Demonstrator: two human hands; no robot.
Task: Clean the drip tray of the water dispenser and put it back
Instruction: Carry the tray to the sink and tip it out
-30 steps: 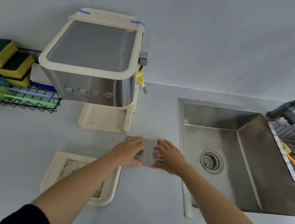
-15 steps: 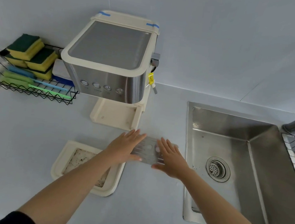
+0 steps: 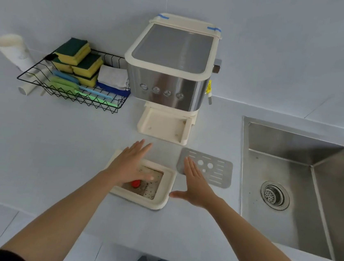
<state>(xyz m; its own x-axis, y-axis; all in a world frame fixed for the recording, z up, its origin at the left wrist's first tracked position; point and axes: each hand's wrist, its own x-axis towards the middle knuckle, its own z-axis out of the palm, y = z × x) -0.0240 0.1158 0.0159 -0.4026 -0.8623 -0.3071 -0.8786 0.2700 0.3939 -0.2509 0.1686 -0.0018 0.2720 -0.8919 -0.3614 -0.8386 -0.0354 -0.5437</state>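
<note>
The cream drip tray [image 3: 166,185] lies on the counter in front of the water dispenser [image 3: 169,70]; its inside is dirty with dark specks and holds a small red piece [image 3: 135,183]. Its flat metal grate [image 3: 215,171] lies on the counter just to the tray's right. My left hand [image 3: 129,165] hovers flat over the tray's left part, fingers spread, holding nothing. My right hand [image 3: 195,184] is spread beside the tray's right edge, over the near left corner of the grate, also empty. The dispenser's base slot [image 3: 163,126] stands bare.
A steel sink [image 3: 289,186] with a drain [image 3: 274,195] is sunk into the counter at the right. At the back left a black wire rack [image 3: 72,91] holds sponges, brushes and cloths, beside a white tube [image 3: 13,50]. The counter's front edge runs near me.
Both hands have let go of the metal grate, which now lies on the counter. They have drawn back and to the left, toward the drip tray. The view has shifted left.
</note>
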